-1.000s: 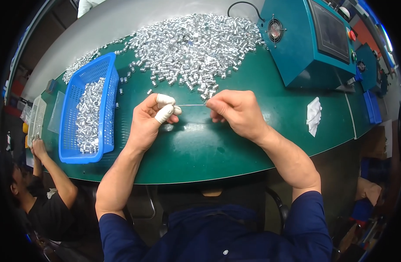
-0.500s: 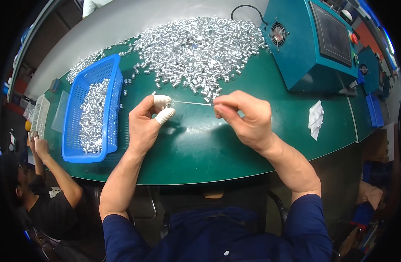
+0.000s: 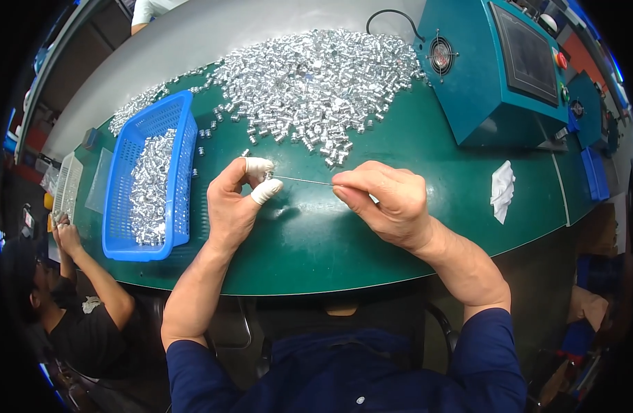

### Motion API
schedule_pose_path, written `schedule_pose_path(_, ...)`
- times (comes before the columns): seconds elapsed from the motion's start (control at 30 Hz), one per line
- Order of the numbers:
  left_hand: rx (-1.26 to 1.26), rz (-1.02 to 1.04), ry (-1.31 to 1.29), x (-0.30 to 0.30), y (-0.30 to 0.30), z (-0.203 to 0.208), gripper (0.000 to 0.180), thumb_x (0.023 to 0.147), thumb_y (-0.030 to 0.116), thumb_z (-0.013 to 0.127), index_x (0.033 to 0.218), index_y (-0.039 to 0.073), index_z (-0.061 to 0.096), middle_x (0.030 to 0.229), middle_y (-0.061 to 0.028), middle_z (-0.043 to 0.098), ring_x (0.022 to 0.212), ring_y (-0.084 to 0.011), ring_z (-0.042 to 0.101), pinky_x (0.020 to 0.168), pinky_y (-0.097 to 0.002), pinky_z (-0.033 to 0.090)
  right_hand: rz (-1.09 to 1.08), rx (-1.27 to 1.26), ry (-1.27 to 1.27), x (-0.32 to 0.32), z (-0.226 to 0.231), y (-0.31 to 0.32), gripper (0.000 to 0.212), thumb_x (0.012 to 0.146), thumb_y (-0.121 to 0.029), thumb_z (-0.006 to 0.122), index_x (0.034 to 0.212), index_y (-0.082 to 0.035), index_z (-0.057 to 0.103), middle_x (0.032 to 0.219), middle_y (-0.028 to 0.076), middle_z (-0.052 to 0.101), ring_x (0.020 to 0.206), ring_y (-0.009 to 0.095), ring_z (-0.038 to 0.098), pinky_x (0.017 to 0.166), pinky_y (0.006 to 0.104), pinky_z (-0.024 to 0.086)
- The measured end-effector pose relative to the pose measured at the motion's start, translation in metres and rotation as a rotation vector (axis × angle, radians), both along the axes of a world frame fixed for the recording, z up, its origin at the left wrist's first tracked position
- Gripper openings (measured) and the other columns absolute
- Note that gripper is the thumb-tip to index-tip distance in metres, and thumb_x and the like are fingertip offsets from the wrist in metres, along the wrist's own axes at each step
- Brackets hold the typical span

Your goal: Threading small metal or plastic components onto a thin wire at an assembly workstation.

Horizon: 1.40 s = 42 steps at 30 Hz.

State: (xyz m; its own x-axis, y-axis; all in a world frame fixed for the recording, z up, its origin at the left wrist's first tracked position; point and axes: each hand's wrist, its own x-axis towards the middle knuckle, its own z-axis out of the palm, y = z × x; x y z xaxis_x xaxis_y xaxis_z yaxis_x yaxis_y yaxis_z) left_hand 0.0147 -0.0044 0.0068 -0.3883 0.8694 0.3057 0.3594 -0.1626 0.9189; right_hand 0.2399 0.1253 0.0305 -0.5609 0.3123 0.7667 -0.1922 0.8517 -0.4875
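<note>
My left hand point(image 3: 235, 206), with white covers on thumb and forefinger, pinches a small shiny metal part point(image 3: 268, 175). Between my right hand's point(image 3: 392, 203) thumb and fingertips is one end of a thin straight metal rod point(image 3: 303, 181). Its other end meets the small part; whether it sits inside the part or only touches it, I cannot tell. Behind my hands spreads a large heap of similar small silvery metal parts point(image 3: 316, 82). More of these parts fill the bottom of a blue plastic basket point(image 3: 112, 206) left of my left hand.
At the right back stands a teal machine point(image 3: 468, 89) with a dark screen and red button. A crumpled white cloth point(image 3: 502, 191) lies on the green tabletop point(image 3: 330, 255) right of my right hand. A co-worker point(image 3: 89, 316) sits at the left, hands by a white tray point(image 3: 70, 186).
The view has shifted slightly, so the scene sits a little lower. Both hands keep their grips, and the rod still joins them at nearly the same angle.
</note>
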Motion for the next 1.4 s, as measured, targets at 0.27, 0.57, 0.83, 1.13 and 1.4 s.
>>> schedule_pose_path(0.27,0.055,0.045,0.027,0.003,0.004,0.001,0.024,0.079,0.004,0.084,0.098,0.000,0.069,0.082,0.0030,0.060,0.072,-0.0063,0.052,0.071,-0.0221,0.045,0.003,0.016,0.028,0.000,-0.001,0.000,0.015,0.083,0.004,0.076,0.096,-0.001,0.071,0.076,0.010,0.070,0.061,0.019,0.067,0.051,0.0278,0.051)
schedule_pose_path(0.57,0.061,0.016,0.077,0.001,0.003,-0.003,0.024,0.081,0.004,0.083,0.101,0.000,0.070,0.085,0.0018,0.063,0.073,-0.0072,0.054,0.072,-0.0224,0.046,-0.012,0.069,0.024,-0.001,-0.003,-0.002,0.016,0.082,0.004,0.077,0.096,-0.001,0.071,0.076,0.010,0.069,0.060,0.020,0.067,0.050,0.0279,0.051)
schedule_pose_path(0.83,-0.015,-0.101,-0.243,-0.006,0.002,-0.002,0.025,0.094,0.007,0.072,0.117,0.000,0.066,0.107,-0.0079,0.068,0.097,-0.0165,0.066,0.084,-0.0310,0.056,-0.089,0.095,-0.017,0.001,0.000,0.005,0.015,0.082,0.004,0.077,0.094,0.001,0.070,0.075,0.012,0.069,0.060,0.021,0.067,0.052,0.0283,0.051)
schedule_pose_path(1.13,-0.040,-0.068,-0.182,-0.005,0.001,-0.002,0.023,0.089,0.000,0.075,0.112,-0.001,0.069,0.102,-0.0034,0.069,0.092,-0.0098,0.064,0.085,-0.0253,0.052,0.134,-1.176,-0.344,0.002,0.002,0.008,0.020,0.103,-0.013,0.059,0.100,0.001,0.073,0.077,0.006,0.072,0.064,0.011,0.067,0.057,0.0216,0.051)
schedule_pose_path(1.4,-0.161,-0.150,-0.112,0.008,0.004,0.000,0.020,0.086,0.001,0.077,0.105,0.000,0.070,0.094,-0.0009,0.068,0.085,-0.0083,0.065,0.075,-0.0237,0.052,-0.019,0.033,-0.176,-0.004,-0.014,0.002,0.010,0.096,-0.006,0.066,0.100,0.001,0.072,0.076,0.007,0.072,0.065,0.014,0.069,0.057,0.0283,0.054)
